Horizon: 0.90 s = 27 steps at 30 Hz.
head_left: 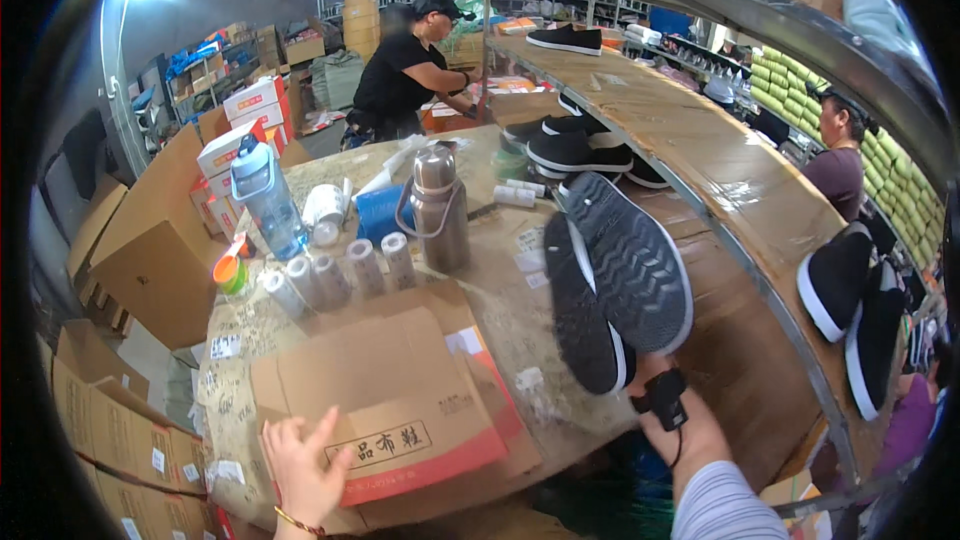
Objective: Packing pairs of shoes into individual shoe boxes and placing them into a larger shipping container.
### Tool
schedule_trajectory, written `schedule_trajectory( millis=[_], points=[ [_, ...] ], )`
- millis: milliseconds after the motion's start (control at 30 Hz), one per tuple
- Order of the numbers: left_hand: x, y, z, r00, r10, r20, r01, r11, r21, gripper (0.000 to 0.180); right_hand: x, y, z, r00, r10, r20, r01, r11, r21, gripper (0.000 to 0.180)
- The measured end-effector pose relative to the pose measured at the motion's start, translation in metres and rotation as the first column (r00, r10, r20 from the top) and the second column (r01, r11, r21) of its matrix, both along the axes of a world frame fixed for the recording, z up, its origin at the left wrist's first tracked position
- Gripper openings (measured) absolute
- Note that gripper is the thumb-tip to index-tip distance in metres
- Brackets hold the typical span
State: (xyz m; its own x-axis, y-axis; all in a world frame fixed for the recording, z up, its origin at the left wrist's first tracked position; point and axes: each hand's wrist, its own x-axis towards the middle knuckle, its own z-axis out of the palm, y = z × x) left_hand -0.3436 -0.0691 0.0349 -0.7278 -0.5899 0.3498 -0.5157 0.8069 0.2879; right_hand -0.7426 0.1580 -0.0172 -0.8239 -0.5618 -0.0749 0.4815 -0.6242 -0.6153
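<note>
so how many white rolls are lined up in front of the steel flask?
5, in a row on the table left of the steel flask: at and. More small rolls lie further back, so others may be hidden.

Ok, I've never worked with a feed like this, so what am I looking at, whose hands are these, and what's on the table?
This is one fisheye camera worn on a person's head, looking down, so straight edges bend. There is no machine: the two bare hands at the bottom are the wearer's. The right hand, with a small black device at the wrist, holds up a pair of black shoes, soles toward the camera. The left hand is open at the edge of a flat cardboard box. On the table stand a steel flask, a blue water bottle and a row of white rolls. Other people work behind.
</note>
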Motion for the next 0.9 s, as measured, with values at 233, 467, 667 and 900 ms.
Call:
schedule_trajectory(
  millis=[233,467,667,900],
  points=[
    [0.023,0.033,-0.049,0.985,0.025,-0.168,-0.075,0.952,-0.298,0.037,0.139,0.014,0.021,0.968,0.252,-0.010,-0.248,0.942,-0.225,0.033],
    [-0.005,0.084,-0.039,0.894,-0.212,-0.395,0.332,0.905,0.265,0.049,0.205,0.011,0.022,0.945,0.323,-0.049,-0.324,0.907,-0.268,0.035],
    [-0.005,0.061,0.032,0.588,-0.172,-0.790,0.499,0.846,0.187,0.052,0.219,-0.014,0.012,0.939,0.339,-0.051,-0.337,0.884,-0.323,0.037],
    [0.021,0.002,-0.036,0.906,-0.400,-0.137,0.389,0.916,-0.099,0.036,0.169,-0.071,-0.034,0.148,0.342,-0.928,0.618,0.701,0.356,0.036]
  ],
)
